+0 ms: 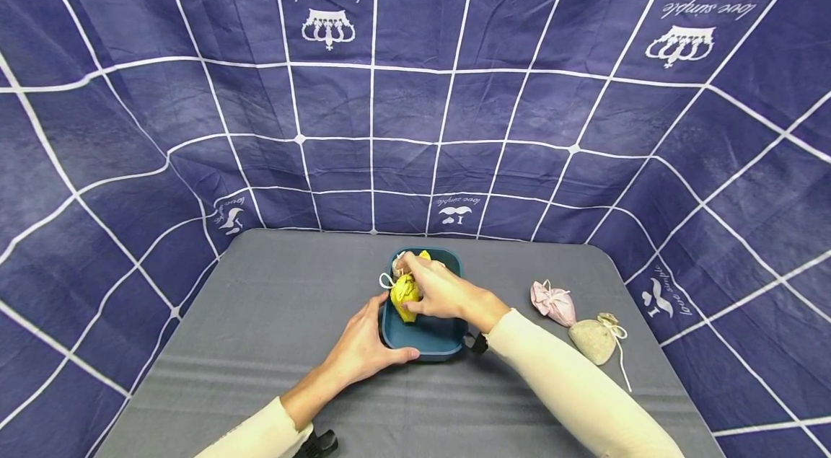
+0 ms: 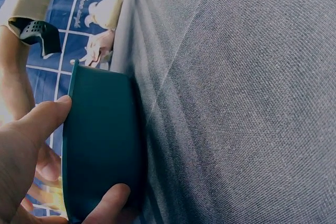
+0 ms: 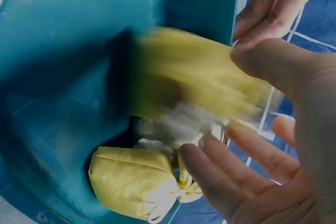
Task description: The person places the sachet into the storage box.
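A teal plastic bin (image 1: 425,355) stands on the grey table. My left hand (image 1: 360,346) holds its near left corner, thumb on the near rim and fingers along the outer left wall. Over the bin's left side is my right hand (image 1: 444,290), thumb and fingers spread around a yellow drawstring pouch (image 1: 405,297). That pouch is blurred in the right wrist view, while the hand (image 3: 283,124) is sharp, fingers loosely bent. Another yellow pouch (image 3: 134,182) lies in the bin, beside a partly hidden pale pouch (image 3: 157,129).
Right of the bin, a pink drawstring pouch (image 1: 553,301) and a beige one (image 1: 594,341) lie on the grey table cover (image 1: 513,400). A blue cloth with white grid lines (image 1: 415,104) hangs around the back and sides.
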Available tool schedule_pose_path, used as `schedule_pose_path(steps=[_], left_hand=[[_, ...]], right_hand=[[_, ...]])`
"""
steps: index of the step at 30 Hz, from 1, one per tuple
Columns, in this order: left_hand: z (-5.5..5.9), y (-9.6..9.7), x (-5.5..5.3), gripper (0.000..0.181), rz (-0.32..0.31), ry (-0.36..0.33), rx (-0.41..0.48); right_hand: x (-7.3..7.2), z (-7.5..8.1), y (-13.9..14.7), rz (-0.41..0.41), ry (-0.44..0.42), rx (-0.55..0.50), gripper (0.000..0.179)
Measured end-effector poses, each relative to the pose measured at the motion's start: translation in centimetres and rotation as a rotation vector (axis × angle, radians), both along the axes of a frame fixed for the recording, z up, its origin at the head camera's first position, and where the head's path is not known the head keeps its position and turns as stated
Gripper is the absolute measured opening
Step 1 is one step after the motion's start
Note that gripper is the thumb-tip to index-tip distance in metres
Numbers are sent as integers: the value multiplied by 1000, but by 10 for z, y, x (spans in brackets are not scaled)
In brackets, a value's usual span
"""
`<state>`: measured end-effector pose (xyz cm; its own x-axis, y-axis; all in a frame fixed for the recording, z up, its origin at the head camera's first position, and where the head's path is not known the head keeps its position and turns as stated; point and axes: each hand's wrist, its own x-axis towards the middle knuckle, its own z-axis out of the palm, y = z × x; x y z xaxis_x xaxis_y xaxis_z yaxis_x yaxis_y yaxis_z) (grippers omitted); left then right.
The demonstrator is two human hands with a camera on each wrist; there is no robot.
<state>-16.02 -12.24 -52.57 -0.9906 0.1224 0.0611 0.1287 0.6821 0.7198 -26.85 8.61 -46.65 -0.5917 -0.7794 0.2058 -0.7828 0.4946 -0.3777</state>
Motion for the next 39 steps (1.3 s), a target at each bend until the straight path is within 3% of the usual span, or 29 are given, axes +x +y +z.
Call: schedule_pose_path(steps=[18,26,39], left_hand=[[3,2,2,129,9,-6,-10],[4,1,2,130,0,11,-12],[5,2,2,131,1,10,-15]], right_hand=[[7,4,11,-41,-41,25,68],[9,9,21,-54,-19,-27,66],[12,12,46,-147,-8,-43,68]])
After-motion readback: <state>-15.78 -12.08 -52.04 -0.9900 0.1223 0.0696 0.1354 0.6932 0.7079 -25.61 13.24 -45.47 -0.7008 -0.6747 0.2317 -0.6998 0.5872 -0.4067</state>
